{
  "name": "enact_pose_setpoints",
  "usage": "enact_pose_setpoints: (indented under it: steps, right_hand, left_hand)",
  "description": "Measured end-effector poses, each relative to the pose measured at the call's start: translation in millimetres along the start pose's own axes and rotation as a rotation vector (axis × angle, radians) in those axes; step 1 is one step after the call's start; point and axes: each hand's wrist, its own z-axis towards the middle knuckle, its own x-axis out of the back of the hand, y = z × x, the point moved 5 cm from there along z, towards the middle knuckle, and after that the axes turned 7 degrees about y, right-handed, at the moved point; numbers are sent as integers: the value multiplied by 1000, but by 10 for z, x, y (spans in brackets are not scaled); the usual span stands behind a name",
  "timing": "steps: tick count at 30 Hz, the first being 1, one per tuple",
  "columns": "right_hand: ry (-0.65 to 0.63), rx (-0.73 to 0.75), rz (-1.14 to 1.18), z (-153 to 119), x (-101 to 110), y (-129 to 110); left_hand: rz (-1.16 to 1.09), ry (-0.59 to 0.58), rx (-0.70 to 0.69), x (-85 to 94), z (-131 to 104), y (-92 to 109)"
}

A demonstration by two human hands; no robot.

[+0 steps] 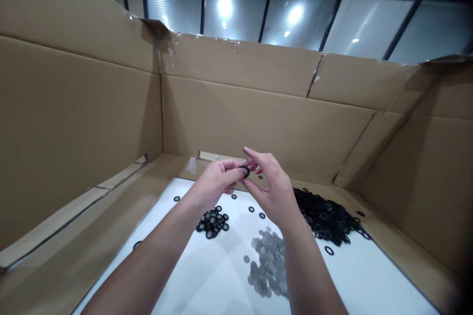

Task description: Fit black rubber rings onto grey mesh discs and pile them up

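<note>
My left hand (220, 178) pinches a black ring (244, 172) between thumb and fingers, above the far part of the white board. Close against it on the right, my right hand (269, 182) has its thumb and fingers apart around the ring; whether a fingertip touches the ring I cannot tell. Below my left hand lies a small pile of black rings with grey centres (213, 222). Beneath my right forearm spreads a heap of thin grey discs (269, 262), partly hidden by the arm. A large heap of black rings (327, 216) lies to the right.
A white board (207, 280) covers the floor of a big cardboard box (251, 113) with high walls. Several loose rings lie scattered, one ring (329, 251) near the large heap. A cardboard strip (81, 206) runs along the left side. Glass panels (236, 10) stand behind the box.
</note>
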Motion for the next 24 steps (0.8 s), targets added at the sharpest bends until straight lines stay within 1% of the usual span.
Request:
enact_pose_setpoints:
  steps: [7,18,24]
  right_hand:
    - [-37,32,2,-5,12,-6]
    - [55,-8,-48,-23,-21,-4]
    - [-33,31,0,-11,-8,-33]
  left_hand:
    - [-9,-34,3,-15,-8,4]
    - [-31,-34,4,-35,-22,-2]
    - [-16,-27,-2,-32,-24,15]
